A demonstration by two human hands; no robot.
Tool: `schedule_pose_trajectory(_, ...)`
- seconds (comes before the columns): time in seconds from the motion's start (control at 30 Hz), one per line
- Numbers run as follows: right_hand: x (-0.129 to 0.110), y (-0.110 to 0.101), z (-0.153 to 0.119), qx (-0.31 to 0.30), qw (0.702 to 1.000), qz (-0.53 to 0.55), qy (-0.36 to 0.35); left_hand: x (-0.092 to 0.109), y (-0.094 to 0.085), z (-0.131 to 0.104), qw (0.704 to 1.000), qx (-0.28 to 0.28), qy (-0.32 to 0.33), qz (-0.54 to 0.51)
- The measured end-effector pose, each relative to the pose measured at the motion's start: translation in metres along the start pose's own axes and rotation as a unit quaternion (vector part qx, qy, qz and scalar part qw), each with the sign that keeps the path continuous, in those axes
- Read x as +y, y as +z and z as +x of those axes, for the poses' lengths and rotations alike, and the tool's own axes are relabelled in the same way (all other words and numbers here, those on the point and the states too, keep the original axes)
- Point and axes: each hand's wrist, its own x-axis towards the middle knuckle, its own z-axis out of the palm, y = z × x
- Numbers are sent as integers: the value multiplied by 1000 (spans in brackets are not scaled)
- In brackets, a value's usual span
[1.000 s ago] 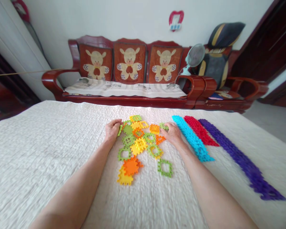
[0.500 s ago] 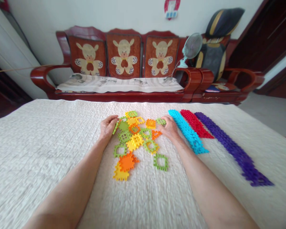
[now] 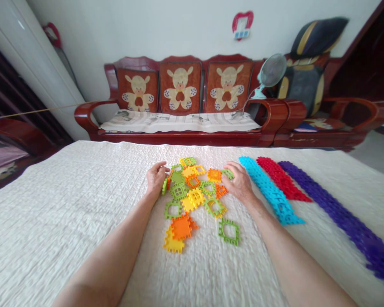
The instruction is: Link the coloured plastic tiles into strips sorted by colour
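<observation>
A pile of flat, notched plastic building pieces in yellow (image 3: 193,200), orange (image 3: 181,227) and green (image 3: 178,192) lies on the light quilted cover (image 3: 198,277). Some pieces have window-like openings. My left hand (image 3: 156,178) is at the pile's left side, its fingers bent and apart. Beside its palm a green piece (image 3: 164,186) stands on edge, next to an orange one. At the right side my right hand (image 3: 239,181) curves around another green piece (image 3: 227,173), thumb and fingers apart; the hand covers part of it. One green frame piece (image 3: 229,231) lies separately, nearer to me.
To the right lie long strips of joined pieces in light blue (image 3: 269,189), red (image 3: 281,177) and purple (image 3: 329,209). Beyond the covered surface stands a wooden sofa (image 3: 179,138) with bear cushions (image 3: 180,89). A fan (image 3: 273,70) stands at the sofa's right end.
The camera view has shifted, so everything sits lower and further right. Both hands stay beside the pile. The green piece by my left hand has dropped lower relative to the hand.
</observation>
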Motion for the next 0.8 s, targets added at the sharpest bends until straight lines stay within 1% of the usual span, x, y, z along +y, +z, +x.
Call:
schedule_pose_trajectory(0.07,-21,-1,1,-59,995,43,-67,1,1,0,1000,14,-8,-3)
schedule_pose_trajectory(0.13,-41,1,-2,-143,979,70,-131,1,0,1,1000,20,-17,-8)
schedule_pose_trajectory(0.2,-58,3,-7,-207,963,54,-163,1,-1,3,999,23,-25,-19)
schedule_pose_trajectory(0.23,-63,4,-10,-225,960,34,-165,1,-2,3,999,23,-26,-24)
schedule_pose_trajectory(0.3,-67,4,-13,-241,958,-9,-157,1,-4,4,999,25,-25,-29)
schedule_pose_trajectory(0.37,-64,4,-14,-238,959,-35,-146,1,-4,5,999,29,-22,-30)
schedule_pose_trajectory(0.5,-55,1,-10,-205,969,-38,-130,0,-2,5,999,32,-18,-39)
schedule_pose_trajectory(0.57,-59,1,-9,-185,973,-26,-135,-1,-1,5,998,34,-18,-47)
schedule_pose_trajectory(0.6,-64,1,-9,-182,973,-17,-144,-1,-1,5,998,37,-20,-50)
schedule_pose_trajectory(0.67,-81,1,-11,-199,965,6,-169,-1,-1,6,997,43,-23,-57)
schedule_pose_trajectory(0.8,-117,5,-23,-277,938,13,-208,0,-2,7,995,51,-28,-78)
